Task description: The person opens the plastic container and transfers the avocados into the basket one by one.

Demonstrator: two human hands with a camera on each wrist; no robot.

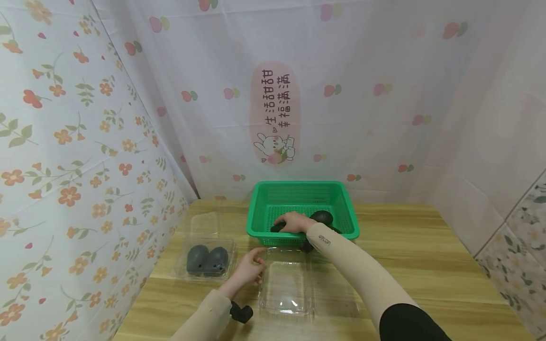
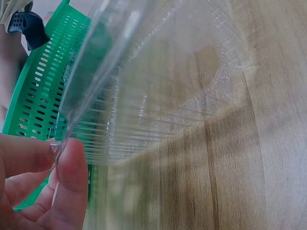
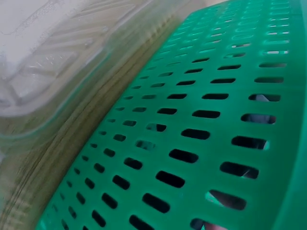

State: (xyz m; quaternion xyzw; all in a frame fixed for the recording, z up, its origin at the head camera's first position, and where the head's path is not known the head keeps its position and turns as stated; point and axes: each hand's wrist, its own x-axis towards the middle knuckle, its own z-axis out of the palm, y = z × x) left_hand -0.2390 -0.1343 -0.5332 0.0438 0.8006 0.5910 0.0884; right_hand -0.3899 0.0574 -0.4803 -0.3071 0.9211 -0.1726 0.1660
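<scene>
My left hand [image 1: 249, 267] pinches the rim of a clear plastic clamshell box [image 1: 285, 289] between thumb and fingers, plain in the left wrist view. The box lies open with its lid spread to the right. My right hand [image 1: 293, 222] reaches into a green basket [image 1: 252, 215], its fingers curled over a dark avocado [image 1: 278, 227]. Another dark avocado [image 1: 322, 218] lies to the right of this hand. In the right wrist view the basket wall [image 3: 192, 115] hides nearly all of the hand.
At the left stands a second clear clamshell box [image 1: 231, 246] with its lid up, holding two grey-green avocados [image 1: 207, 259]. Wood-grain table [image 1: 409, 255] runs under everything. Printed curtains [image 1: 367, 109] hang behind the basket and along the left side.
</scene>
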